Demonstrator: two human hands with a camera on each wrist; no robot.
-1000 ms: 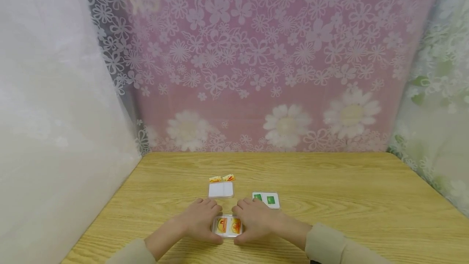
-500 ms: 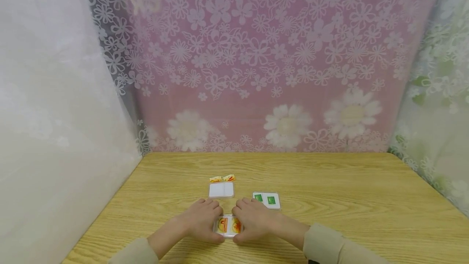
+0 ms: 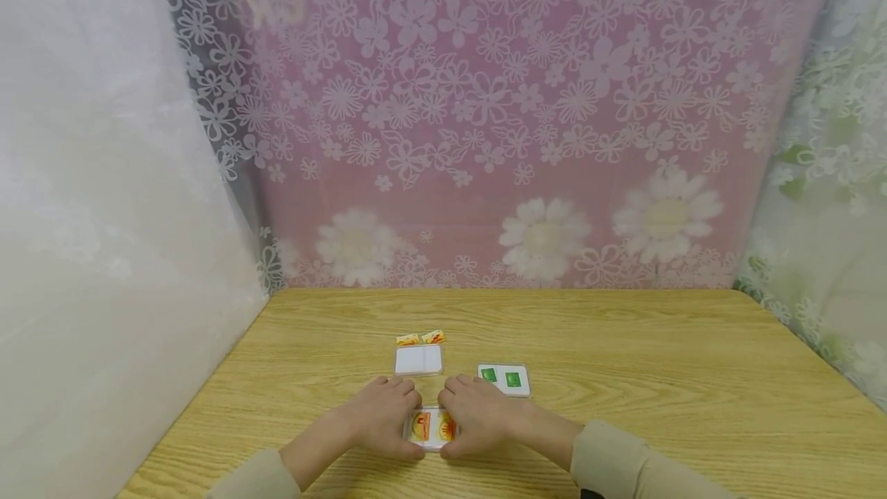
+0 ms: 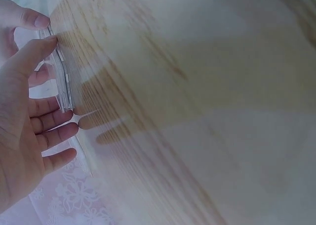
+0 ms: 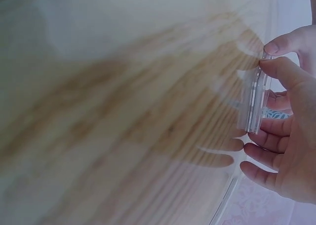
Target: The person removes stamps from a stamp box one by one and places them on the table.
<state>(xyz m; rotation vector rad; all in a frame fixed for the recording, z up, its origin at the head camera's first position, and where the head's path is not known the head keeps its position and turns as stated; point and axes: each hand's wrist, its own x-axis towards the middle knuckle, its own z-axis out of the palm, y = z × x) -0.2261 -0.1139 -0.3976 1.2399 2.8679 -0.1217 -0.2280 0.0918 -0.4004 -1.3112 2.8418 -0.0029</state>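
Note:
On the near part of the table lies a clear plastic case with two orange-and-yellow pictures on white. My left hand holds its left end and my right hand its right end, thumbs at the near edge and fingers toward the far edge. The left wrist view shows the thin clear case edge-on between thumb and fingers of the left hand. Edge-on too in the right wrist view, the case sits between thumb and fingers of the right hand. The hands cover its ends.
Beyond my hands lies a clear-edged case with white panels. Two small yellow-and-orange pieces touch or nearly touch its far edge. A similar case with two green pictures lies right, partly behind my right fingers. A floral curtain hangs behind the wooden table.

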